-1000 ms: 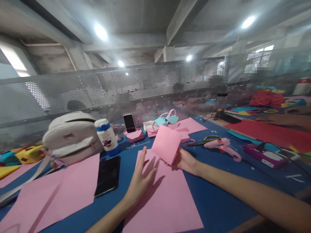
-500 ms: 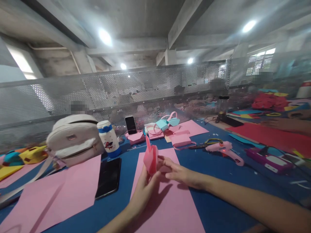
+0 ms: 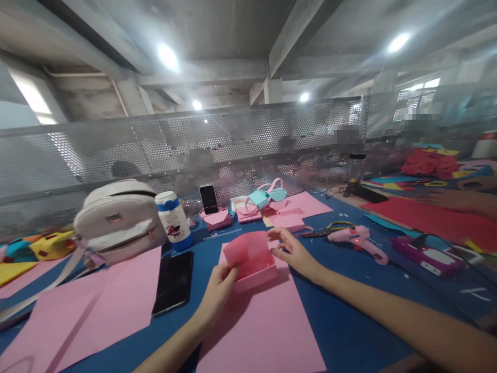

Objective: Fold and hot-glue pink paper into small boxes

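Observation:
A small folded pink paper box (image 3: 254, 280) with a raised flap stands on a long pink paper sheet (image 3: 267, 331), its inside facing me. My left hand (image 3: 219, 285) is closed on its left end, the thumb pressed over the front of the paper. At the box's right edge, my right hand (image 3: 293, 254) has its fingers bent around the flap's side, with thumb and index touching the paper. Behind it lie other pink paper bags (image 3: 289, 223) and a light-blue paper bag (image 3: 259, 199). To the right is a pink glue gun (image 3: 355, 235) with a red light.
Scissors (image 3: 337, 227) and a purple-and-white device (image 3: 430, 254) lie to the right. On the left are a black tablet (image 3: 174, 285), pink sheets (image 3: 104, 305), a white bottle (image 3: 173, 220) and a white backpack (image 3: 116, 223). A phone (image 3: 208, 199) stands before a perforated metal screen (image 3: 240, 140).
The pink box has turned from edge-on to show its wide open side and flap. My left hand moved slightly left, and my right hand moved right and up to its other end.

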A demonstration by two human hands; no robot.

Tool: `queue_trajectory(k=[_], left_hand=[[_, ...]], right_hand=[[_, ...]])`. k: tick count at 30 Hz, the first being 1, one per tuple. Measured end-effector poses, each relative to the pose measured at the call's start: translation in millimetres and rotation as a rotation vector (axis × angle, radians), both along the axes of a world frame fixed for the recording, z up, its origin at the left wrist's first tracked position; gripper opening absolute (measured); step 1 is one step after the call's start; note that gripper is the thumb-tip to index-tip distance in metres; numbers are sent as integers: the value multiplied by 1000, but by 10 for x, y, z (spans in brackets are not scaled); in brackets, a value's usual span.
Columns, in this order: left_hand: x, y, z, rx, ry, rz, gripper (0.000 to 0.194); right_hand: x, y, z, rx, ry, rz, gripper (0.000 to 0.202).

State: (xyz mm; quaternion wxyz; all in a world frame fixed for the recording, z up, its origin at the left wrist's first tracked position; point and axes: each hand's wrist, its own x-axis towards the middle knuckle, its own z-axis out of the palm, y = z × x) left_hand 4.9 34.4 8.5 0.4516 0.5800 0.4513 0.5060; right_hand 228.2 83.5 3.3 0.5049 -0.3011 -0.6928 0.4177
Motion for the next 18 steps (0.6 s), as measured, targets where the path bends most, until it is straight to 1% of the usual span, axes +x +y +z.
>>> queue_trajectory(k=[6,8,12,13,15,18], left_hand=[[6,-23,-15,-64,25,-97,38],[9,-55,23,-96,41,-132,38],[34,-132,154,-179,93,-239,40],[41,-145,178,-177,119,-253,44],[47,-160,187,-118,210,-218,60],[19,-176,106,-29,383,-134,87]], right_hand=[[0,-23,23,-99,-95,151,35],[0,-22,24,-136,-120,193,35],[21,4,31,-226,-188,296,40],[32,9,31,-255,-211,332,40],[60,12,29,-321,-260,401,41],[115,4,45,-401,-352,451,48]])
